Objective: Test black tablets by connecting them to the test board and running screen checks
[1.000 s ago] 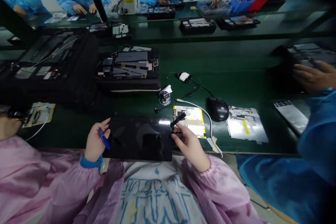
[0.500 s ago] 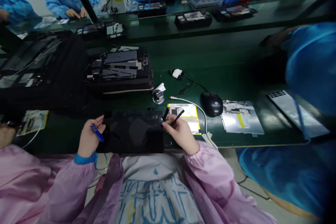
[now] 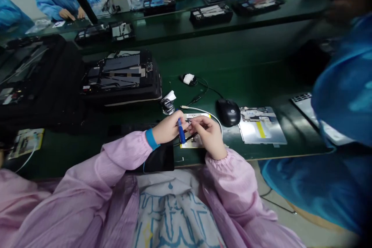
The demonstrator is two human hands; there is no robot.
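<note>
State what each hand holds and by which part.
The left hand grips a blue pen around its upper barrel, tip down. The right hand pinches something small and dark; its grip is unclear.

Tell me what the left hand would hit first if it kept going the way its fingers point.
Likely the right hand: the left hand, gripping a blue pen, points rightward at it, fingertips nearly meeting; depth is unclear.

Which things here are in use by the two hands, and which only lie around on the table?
In use: left hand holding blue pen; right hand pinching a small part, too small to identify; yellow-edged plate; black tablet.

Lying about: mouse; silver plate; white cable; black tray.
</note>
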